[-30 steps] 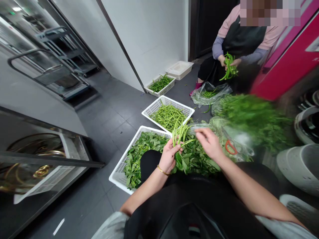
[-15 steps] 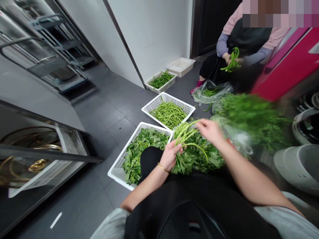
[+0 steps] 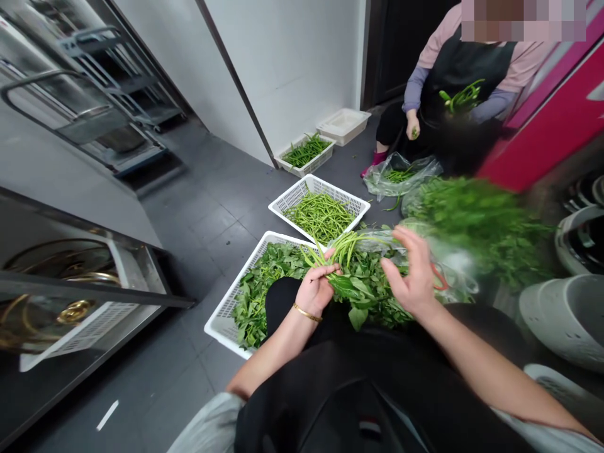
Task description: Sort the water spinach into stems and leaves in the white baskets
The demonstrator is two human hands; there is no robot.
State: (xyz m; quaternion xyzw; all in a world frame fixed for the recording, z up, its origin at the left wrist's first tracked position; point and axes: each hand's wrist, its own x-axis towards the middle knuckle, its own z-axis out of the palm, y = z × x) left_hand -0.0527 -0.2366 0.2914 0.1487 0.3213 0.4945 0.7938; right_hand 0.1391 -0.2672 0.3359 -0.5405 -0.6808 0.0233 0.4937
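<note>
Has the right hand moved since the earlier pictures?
Yes. The right hand has let go of the stems and drawn back, open, away from the stem basket.

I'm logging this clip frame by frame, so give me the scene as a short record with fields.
left hand: grips a bunch of leafy green stalks
right hand: open, fingers spread, beside the bunch
near basket: white, holds plucked leaves
middle basket: white, holds bare green stems
co-worker: seated opposite, holding greens
</note>
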